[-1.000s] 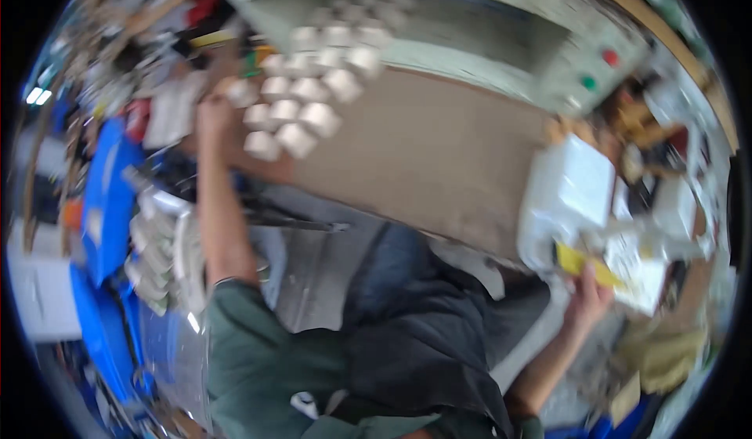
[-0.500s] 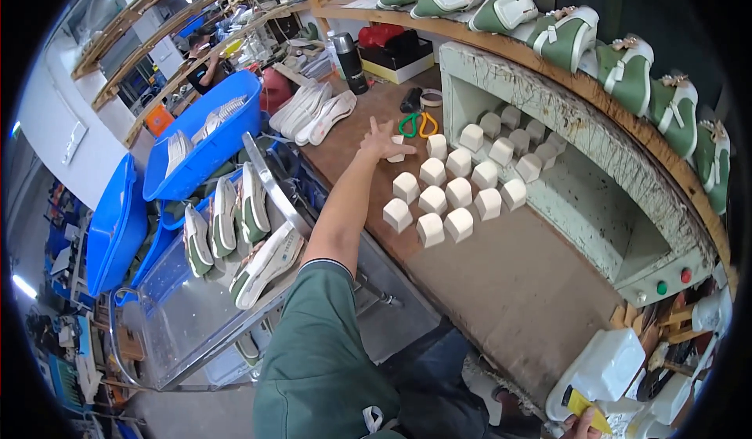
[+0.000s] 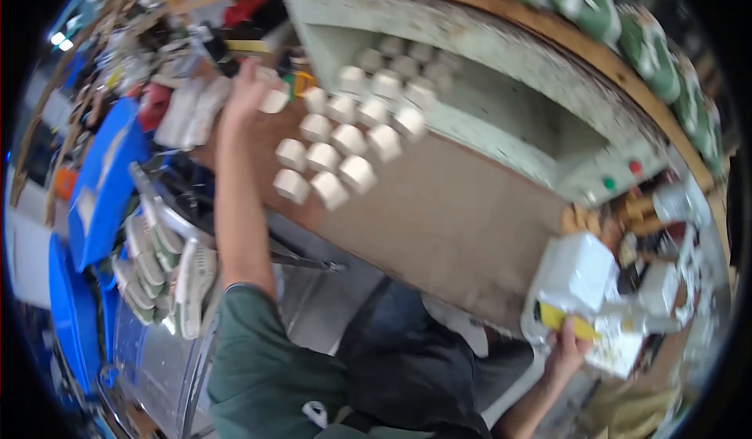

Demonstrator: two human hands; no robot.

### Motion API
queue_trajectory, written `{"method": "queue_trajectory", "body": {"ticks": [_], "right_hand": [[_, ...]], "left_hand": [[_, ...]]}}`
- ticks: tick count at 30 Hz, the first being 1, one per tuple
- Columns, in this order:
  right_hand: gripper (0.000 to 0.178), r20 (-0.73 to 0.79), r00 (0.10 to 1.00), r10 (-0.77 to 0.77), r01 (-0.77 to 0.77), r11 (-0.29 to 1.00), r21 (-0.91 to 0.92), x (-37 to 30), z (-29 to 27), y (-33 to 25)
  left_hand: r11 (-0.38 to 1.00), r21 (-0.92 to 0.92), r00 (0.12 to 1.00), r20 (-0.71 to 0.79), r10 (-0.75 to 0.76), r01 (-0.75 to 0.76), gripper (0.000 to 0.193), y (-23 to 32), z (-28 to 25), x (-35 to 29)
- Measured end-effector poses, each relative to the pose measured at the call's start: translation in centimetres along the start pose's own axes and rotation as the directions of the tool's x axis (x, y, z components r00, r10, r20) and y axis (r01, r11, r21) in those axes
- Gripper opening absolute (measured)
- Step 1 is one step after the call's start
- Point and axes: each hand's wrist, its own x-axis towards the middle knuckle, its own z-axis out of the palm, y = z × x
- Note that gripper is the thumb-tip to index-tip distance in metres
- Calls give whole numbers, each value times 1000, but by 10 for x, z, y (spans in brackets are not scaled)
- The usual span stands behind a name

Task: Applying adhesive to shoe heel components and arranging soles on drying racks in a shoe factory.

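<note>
My left hand [image 3: 249,93], smeared by motion, is at the far left end of the brown bench [image 3: 450,212]. Its fingers are closed round a cream-white block [image 3: 274,100]. To its right several similar cream blocks [image 3: 322,156] stand in uneven rows on the bench. At the lower right my right hand [image 3: 570,348] grips a flat yellow tool [image 3: 565,323], whose kind I cannot make out. The tool is beside a white plastic container [image 3: 577,270] at the bench's near right end.
A pale-green metal housing [image 3: 486,153] with a wide opening borders the bench; more blocks sit inside it. Green-and-white shoes [image 3: 654,55] line a wooden shelf [image 3: 501,12] above. To the left are a cart with shoes [image 3: 192,286] and blue tubs [image 3: 102,177].
My left hand has gone from spread over a block to closed round it. My view has swung right, and more of my right hand with the yellow tool shows.
</note>
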Motion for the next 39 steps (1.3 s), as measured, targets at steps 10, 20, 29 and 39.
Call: {"method": "queue_trajectory", "body": {"ticks": [10,20,29,39], "right_hand": [[14,160,987,12,0,997,-77,-1,-12,-14],[11,270,959,-85,154,956,-248,-2,-44,-16],[13,421,891,-168,349,846,-402,8,-46,-9],[12,229,926,301,-218,920,-327,-3,-65,-36]], "left_hand": [[756,81,569,712,412,-649,72,86,225,-230],[588,55,560,390,731,-807,47,36,220,-304],[533,37,439,618,652,-845,43,53,177,-301],[901,-327,662,612,432,-285,57,56,187,-317]]}}
